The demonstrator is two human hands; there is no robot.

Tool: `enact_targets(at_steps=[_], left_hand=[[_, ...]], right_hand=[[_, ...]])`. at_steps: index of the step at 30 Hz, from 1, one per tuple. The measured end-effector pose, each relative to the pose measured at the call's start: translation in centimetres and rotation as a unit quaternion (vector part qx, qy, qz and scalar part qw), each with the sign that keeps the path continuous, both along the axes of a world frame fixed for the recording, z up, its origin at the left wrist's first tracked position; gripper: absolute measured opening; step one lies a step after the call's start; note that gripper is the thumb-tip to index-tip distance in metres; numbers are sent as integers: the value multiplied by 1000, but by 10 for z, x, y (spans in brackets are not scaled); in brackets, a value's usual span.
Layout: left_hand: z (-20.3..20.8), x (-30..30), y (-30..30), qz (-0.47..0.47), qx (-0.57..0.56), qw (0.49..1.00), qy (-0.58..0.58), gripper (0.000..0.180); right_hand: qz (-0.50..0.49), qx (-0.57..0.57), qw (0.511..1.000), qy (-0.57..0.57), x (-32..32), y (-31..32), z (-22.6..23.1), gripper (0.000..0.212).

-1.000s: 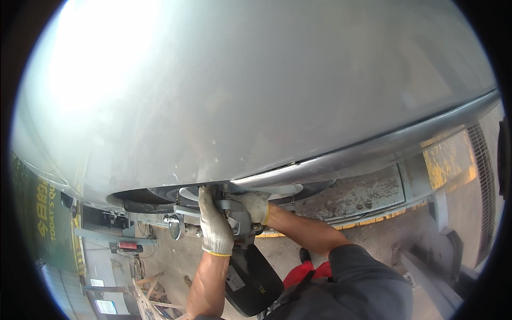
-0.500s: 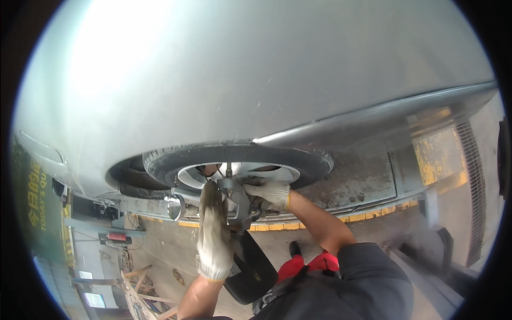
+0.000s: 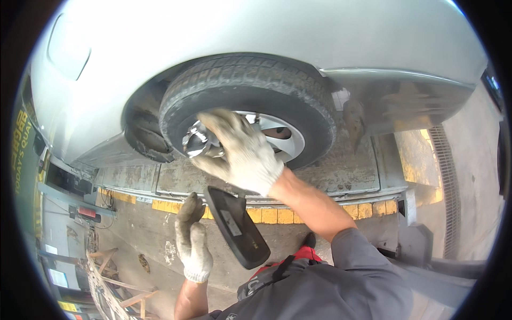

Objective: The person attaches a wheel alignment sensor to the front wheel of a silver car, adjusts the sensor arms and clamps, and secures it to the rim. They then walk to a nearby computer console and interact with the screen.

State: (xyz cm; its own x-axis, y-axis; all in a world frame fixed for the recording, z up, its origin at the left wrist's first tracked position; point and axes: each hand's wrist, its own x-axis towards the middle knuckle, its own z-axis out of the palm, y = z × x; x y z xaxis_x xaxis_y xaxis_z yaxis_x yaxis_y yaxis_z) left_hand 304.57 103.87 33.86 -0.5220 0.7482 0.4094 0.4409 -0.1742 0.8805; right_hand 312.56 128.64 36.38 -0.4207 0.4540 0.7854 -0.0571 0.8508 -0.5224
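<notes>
The wheel (image 3: 250, 80) of a silver car stands in its arch, with a black tire and a light spoked rim (image 3: 290, 141). A wheel clamp is fitted at the rim, mostly hidden behind my right hand (image 3: 240, 152). That gloved hand, slightly blurred, has its thumb and fingers around a shiny chrome knob (image 3: 196, 140) on the clamp. Below hangs a flat black panel (image 3: 240, 229), tilted, apparently carried by the clamp. Just left of this panel is my left hand (image 3: 193, 245), also in a whitish glove, raised with fingers stretched and holding nothing.
A metal platform (image 3: 341, 178) with a yellow-striped edge (image 3: 277, 215) runs under the car. Lower left, a wooden frame (image 3: 120, 290) stands on the floor. A red item (image 3: 87, 212) sits on equipment at the left. A floor grate (image 3: 445, 186) lies at the right.
My left hand has come off the clamp and moved down left. My right hand has shifted left and up onto the chrome knob. The view has tilted, showing more of the wheel.
</notes>
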Motion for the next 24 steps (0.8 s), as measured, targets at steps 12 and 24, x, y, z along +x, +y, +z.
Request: enact_targets(at_steps=[12,24], left_hand=[[-138,-87,-229,178,-96,966,-160,53],[-291,-161,-415,298,-114,912,-258,56]], right_hand=[[-130,-68,954,-262,-86,-39,30,36],[-201,-28,952,-227,-99,-45,21,34]])
